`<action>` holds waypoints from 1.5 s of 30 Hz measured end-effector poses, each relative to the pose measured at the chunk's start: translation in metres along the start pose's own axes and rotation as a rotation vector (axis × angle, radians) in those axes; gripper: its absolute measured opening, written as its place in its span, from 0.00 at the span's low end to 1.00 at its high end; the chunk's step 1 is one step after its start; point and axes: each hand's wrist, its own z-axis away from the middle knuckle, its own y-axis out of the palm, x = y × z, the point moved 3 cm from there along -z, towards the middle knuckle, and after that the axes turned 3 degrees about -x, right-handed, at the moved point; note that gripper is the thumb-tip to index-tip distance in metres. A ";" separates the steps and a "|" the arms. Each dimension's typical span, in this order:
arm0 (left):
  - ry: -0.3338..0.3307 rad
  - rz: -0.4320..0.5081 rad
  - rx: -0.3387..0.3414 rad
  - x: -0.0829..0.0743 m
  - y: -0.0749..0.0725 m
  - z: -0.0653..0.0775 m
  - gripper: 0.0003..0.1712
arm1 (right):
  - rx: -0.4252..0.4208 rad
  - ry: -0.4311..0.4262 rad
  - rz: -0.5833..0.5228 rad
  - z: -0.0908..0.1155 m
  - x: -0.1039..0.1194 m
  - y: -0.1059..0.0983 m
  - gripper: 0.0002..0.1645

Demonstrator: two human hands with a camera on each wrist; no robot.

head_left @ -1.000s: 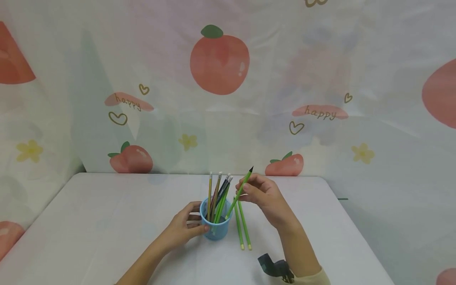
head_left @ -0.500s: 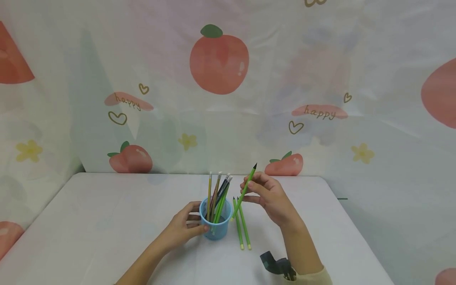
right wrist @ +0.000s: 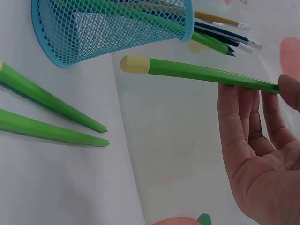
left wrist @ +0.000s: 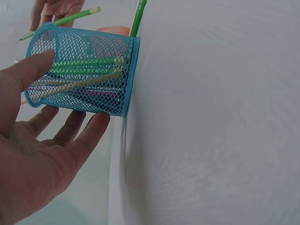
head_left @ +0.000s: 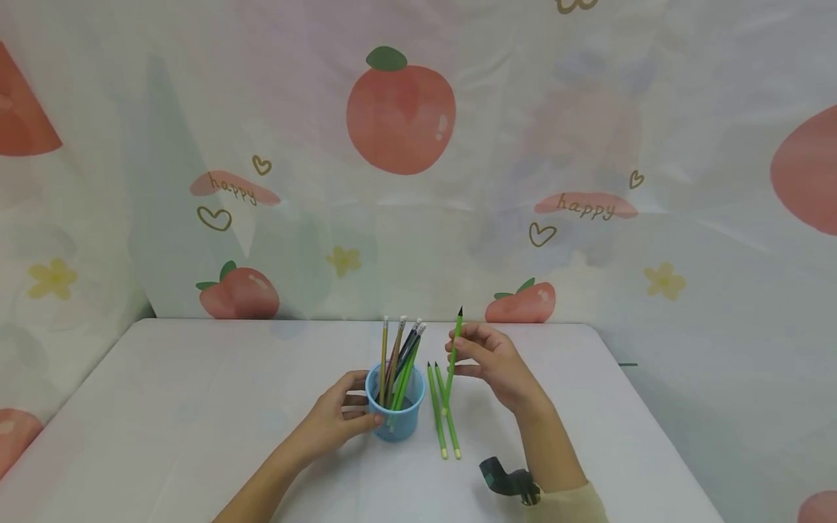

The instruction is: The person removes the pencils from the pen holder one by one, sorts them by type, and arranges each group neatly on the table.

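Observation:
A blue mesh pencil cup (head_left: 396, 425) stands on the table with several pencils in it, some green and others yellow or dark. My left hand (head_left: 333, 414) holds it from the left, thumb at the near side and fingers behind. In the left wrist view, that thumb lies over the mesh (left wrist: 89, 47) near the rim. My right hand (head_left: 493, 359) pinches a green pencil (head_left: 453, 356) near its black point, which is up; its pale end (right wrist: 136, 64) hangs down, clear of the table. Below it, two green pencils (head_left: 437, 418) lie side by side, just right of the cup.
The white table (head_left: 229, 407) ends at a back edge against a printed cloth (head_left: 418, 240) with fruit and hearts. A black strap-like piece (head_left: 506, 479) sits at my right wrist, by the sleeve (head_left: 569, 505).
The pencil in my right hand has come out from over the cup's mouth and moved right, now more upright above the two lying pencils. My left hand and the cup have stayed put.

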 end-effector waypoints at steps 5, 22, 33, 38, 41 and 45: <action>0.002 0.002 0.004 0.002 0.000 0.000 0.39 | -0.029 0.042 0.040 -0.003 -0.011 -0.002 0.17; -0.002 -0.011 0.005 0.003 0.000 -0.001 0.40 | -0.069 0.139 0.120 -0.010 -0.038 -0.006 0.16; -0.005 0.003 -0.010 0.001 0.001 0.000 0.39 | -0.098 0.201 0.160 -0.011 -0.052 -0.008 0.16; 0.003 0.017 -0.006 -0.001 0.001 0.000 0.40 | -0.113 0.227 0.175 -0.012 -0.057 -0.008 0.17; 0.002 0.017 -0.009 -0.001 0.001 0.001 0.40 | -0.119 0.241 0.182 -0.013 -0.059 -0.008 0.18; -0.004 0.011 -0.012 0.000 0.001 0.000 0.40 | -0.119 0.270 0.190 -0.013 -0.061 -0.007 0.19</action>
